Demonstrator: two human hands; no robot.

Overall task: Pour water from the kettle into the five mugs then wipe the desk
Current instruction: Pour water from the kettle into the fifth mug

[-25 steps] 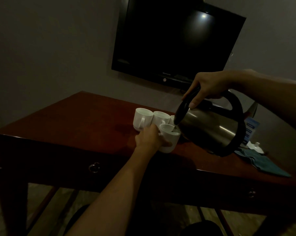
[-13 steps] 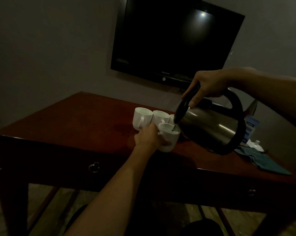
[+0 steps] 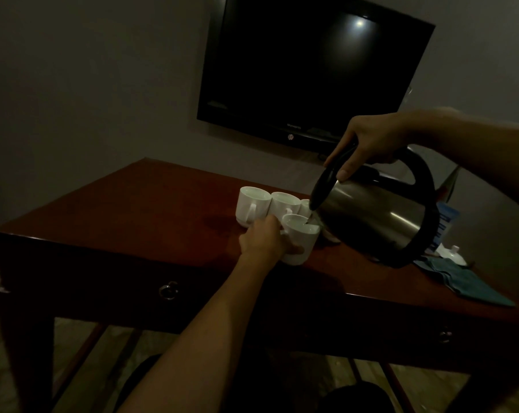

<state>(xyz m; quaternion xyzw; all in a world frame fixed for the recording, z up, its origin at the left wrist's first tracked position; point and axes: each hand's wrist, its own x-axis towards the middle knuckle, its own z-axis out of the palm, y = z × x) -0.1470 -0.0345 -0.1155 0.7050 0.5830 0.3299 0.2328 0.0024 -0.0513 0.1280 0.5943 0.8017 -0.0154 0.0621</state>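
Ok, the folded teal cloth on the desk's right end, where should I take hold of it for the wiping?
Pinch the teal cloth's near corner at the desk's front edge, coming from above. It lies flat, folded, and the far end is crowded by a small white lid.

white mugs [image 3: 300,238], teal cloth [image 3: 466,283]

On the tabletop [image 3: 139,210] the nearest mug [image 3: 300,242] is the landmark: two mugs [image 3: 252,208] stand behind it to its left, the kettle [image 3: 371,217] hangs tilted just to its right, a cloth [image 3: 461,283] lies farther right.
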